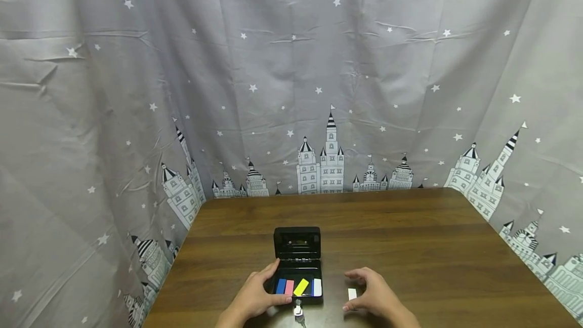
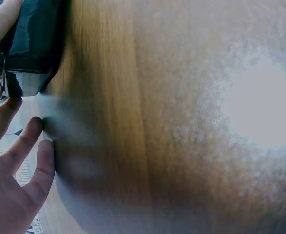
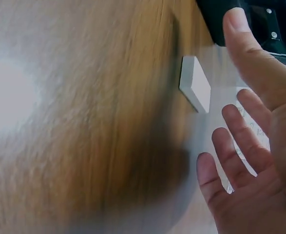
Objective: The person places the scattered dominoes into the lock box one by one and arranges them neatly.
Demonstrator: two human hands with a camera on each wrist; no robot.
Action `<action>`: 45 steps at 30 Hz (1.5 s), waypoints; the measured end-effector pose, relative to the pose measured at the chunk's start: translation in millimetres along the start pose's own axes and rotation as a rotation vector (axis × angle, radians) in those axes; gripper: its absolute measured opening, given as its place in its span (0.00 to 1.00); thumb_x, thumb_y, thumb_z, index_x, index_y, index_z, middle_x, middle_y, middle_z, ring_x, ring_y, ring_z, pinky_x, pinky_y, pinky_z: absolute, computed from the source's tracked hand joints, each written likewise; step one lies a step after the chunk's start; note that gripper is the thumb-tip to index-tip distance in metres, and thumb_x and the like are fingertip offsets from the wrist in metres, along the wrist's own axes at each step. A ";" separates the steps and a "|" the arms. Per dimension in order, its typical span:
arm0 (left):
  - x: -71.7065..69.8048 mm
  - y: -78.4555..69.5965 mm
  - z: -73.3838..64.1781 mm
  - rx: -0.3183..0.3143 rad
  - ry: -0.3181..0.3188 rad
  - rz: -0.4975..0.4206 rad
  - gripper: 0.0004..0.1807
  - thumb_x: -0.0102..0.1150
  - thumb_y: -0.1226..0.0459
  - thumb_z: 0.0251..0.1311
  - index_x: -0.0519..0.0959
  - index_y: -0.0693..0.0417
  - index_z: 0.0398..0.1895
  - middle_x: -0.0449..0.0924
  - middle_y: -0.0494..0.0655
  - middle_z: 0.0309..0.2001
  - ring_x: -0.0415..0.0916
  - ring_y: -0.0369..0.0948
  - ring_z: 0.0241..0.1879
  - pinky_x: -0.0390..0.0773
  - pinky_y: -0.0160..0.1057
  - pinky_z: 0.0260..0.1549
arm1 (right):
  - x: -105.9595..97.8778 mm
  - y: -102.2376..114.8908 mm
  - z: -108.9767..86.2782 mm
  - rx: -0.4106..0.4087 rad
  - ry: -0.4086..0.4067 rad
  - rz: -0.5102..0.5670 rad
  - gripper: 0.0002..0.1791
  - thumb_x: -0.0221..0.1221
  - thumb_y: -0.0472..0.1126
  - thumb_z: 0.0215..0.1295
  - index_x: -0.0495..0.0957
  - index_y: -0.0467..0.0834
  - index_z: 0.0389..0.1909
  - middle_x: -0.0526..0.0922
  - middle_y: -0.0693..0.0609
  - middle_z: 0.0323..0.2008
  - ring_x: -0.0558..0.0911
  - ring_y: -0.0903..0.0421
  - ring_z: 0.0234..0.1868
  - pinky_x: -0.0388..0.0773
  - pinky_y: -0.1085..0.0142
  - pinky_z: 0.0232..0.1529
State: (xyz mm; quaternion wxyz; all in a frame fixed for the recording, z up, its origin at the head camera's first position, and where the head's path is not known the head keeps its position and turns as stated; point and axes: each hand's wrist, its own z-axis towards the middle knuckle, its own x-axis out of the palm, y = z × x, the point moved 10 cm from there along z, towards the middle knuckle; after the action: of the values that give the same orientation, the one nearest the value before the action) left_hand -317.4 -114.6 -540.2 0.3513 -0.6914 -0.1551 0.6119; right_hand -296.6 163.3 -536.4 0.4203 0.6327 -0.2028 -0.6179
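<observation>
A small black cash box [image 1: 297,253] stands on the table with its lid raised. My left hand [image 1: 256,288] holds it at the left side, thumb at the front edge and index finger toward the hinge. Inside lie a blue block [image 1: 281,286], a pink block [image 1: 289,287], a slanted yellow block [image 1: 301,286] and a white block with a blue side [image 1: 317,287]. To the box's right, a white rectangular block [image 3: 195,84] lies on the table. Around it my right hand [image 1: 380,293] is spread, thumb and fingers apart; the right wrist view shows no contact.
Keys [image 1: 298,310] hang at the front of the box. The brown wooden table [image 1: 410,237] extends behind and to the right. A grey curtain [image 1: 364,65] with stars and castles surrounds its back and sides. Bright glare spots the tabletop in both wrist views.
</observation>
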 end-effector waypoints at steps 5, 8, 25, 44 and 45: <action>0.0 0.8 1.3 -0.003 0.003 0.002 0.56 0.79 0.42 0.42 0.67 0.55 0.74 0.69 0.56 0.70 0.69 0.59 0.59 0.69 0.66 0.57 | -2.1 -5.1 -3.1 -0.023 0.009 0.001 0.38 0.84 0.46 0.32 0.83 0.37 0.49 0.83 0.51 0.45 0.76 0.51 0.42 0.76 0.62 0.44; -0.5 0.3 2.3 0.001 0.001 -0.005 0.56 0.79 0.42 0.42 0.67 0.56 0.74 0.69 0.56 0.70 0.68 0.61 0.60 0.68 0.67 0.57 | -2.2 -7.4 -4.3 -0.029 0.009 -0.006 0.36 0.84 0.46 0.33 0.83 0.39 0.48 0.84 0.53 0.44 0.76 0.53 0.41 0.76 0.62 0.44; 0.8 2.3 2.5 -0.013 0.016 -0.017 0.56 0.79 0.42 0.42 0.66 0.55 0.75 0.69 0.57 0.70 0.67 0.62 0.63 0.66 0.69 0.58 | 1.9 -13.1 -8.4 -0.029 0.013 -0.041 0.31 0.83 0.46 0.36 0.86 0.40 0.44 0.81 0.54 0.41 0.76 0.56 0.40 0.76 0.63 0.41; -0.8 1.0 -0.8 -0.015 0.005 -0.009 0.56 0.79 0.43 0.42 0.66 0.55 0.75 0.69 0.58 0.70 0.68 0.59 0.60 0.69 0.67 0.57 | 5.0 11.6 14.5 0.004 0.039 -0.047 0.24 0.80 0.46 0.44 0.85 0.43 0.42 0.81 0.55 0.42 0.79 0.51 0.43 0.78 0.52 0.45; -0.9 2.2 -1.0 -0.018 0.003 -0.008 0.56 0.79 0.42 0.42 0.67 0.54 0.75 0.69 0.57 0.70 0.68 0.59 0.60 0.68 0.67 0.57 | 5.9 15.2 16.9 0.004 0.037 -0.041 0.24 0.80 0.46 0.45 0.85 0.43 0.42 0.81 0.55 0.42 0.79 0.51 0.43 0.78 0.52 0.45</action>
State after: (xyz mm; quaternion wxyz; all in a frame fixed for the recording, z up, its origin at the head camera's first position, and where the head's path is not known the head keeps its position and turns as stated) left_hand -317.1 -117.0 -541.1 0.3479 -0.6949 -0.1626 0.6080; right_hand -307.8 145.5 -526.2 0.4100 0.6491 -0.1832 -0.6140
